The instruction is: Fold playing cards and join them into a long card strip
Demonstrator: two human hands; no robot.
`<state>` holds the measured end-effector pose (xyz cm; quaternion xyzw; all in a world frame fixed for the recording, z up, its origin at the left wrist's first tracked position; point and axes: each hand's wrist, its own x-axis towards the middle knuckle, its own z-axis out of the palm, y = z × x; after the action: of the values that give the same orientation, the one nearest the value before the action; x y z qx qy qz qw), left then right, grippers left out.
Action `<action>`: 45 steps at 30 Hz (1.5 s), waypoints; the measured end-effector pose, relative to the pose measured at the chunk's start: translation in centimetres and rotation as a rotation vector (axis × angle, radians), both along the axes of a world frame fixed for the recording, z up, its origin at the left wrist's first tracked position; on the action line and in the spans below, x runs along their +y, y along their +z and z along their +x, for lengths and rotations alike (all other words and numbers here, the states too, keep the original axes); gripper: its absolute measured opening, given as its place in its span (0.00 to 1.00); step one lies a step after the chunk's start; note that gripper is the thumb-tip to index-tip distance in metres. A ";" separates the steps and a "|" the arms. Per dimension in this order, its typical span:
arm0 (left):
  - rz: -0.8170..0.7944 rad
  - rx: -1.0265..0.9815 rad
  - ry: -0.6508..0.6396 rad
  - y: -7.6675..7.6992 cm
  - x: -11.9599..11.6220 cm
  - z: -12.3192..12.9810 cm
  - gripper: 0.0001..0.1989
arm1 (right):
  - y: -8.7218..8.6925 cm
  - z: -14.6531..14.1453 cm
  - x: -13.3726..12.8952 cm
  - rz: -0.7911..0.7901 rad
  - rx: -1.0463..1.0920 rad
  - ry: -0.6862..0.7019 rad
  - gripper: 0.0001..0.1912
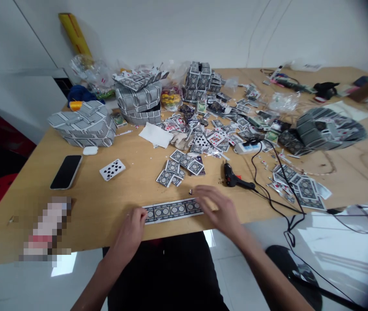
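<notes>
A long strip of playing cards [174, 211], patterned backs up, lies flat along the near edge of the wooden table. At its left end my left hand [135, 224] is closed, with thumb and curled fingers pinching the strip's tip. My right hand [218, 209] lies over the right end, its fingers stretched out and a little apart; whether they press on the strip I cannot tell. Beyond the strip sits a loose cluster of face-down cards [180, 166]. A black glue gun [235, 178] rests on its side to the right of them.
Woven card baskets [85, 125] stand at the back left, another card basket [329, 129] at the right. Scattered cards [216, 137] cover the middle. A phone [66, 172] and a ten of spades [112, 169] lie left. Black cables [268, 194] hang over the right front edge.
</notes>
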<state>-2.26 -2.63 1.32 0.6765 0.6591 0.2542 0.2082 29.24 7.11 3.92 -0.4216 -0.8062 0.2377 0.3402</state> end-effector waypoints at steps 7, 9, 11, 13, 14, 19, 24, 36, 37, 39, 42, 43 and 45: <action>0.100 -0.138 0.237 -0.4 -0.6 -1.1 0.12 | -2.7 13.6 5.6 0.022 -0.476 -0.511 0.22; 0.145 -0.128 0.277 -0.4 -0.6 -0.8 0.11 | -3.4 14.7 5.8 -0.003 -0.481 -0.477 0.23; 0.176 -0.122 0.285 -0.5 -0.6 -0.7 0.10 | -3.3 14.7 5.6 -0.007 -0.425 -0.464 0.25; 0.186 -0.122 0.277 -0.6 -0.6 -0.6 0.09 | -2.3 14.1 5.1 -0.029 -0.312 -0.509 0.27; 0.191 -0.123 0.280 -0.7 -0.6 -0.6 0.09 | -1.6 13.8 4.8 -0.061 -0.227 -0.550 0.28; 0.194 -0.100 0.293 -1.3 -0.7 -0.8 0.11 | 2.3 12.0 4.0 -0.347 0.354 -0.516 0.27; 0.208 -0.060 0.246 -1.5 -0.7 -0.8 0.10 | 3.5 11.4 4.6 -0.629 0.508 -0.421 0.24; 0.245 0.015 0.185 -1.8 -0.3 -0.7 0.12 | 2.6 12.1 4.5 -0.834 0.502 -0.319 0.26; 0.246 0.012 0.174 -1.8 -0.3 -0.7 0.11 | 2.6 12.2 4.4 -0.841 0.507 -0.312 0.25; 0.245 0.005 0.159 -1.9 -0.2 -0.7 0.10 | 2.5 12.3 4.4 -0.838 0.518 -0.338 0.23; 0.252 0.004 0.149 -1.9 -0.2 -0.8 0.10 | 2.0 12.5 4.5 -0.815 0.520 -0.419 0.20; 0.254 0.006 0.147 -1.9 -0.2 -0.8 0.10 | 1.7 12.5 4.5 -0.818 0.509 -0.431 0.19; 0.255 0.011 0.142 -1.9 -0.2 -0.8 0.09 | 1.3 12.5 4.5 -0.835 0.469 -0.424 0.20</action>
<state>-3.05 -2.85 -0.61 0.6506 0.6688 0.3460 0.0984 41.74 11.57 5.20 -0.6107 -0.4417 0.5528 0.3554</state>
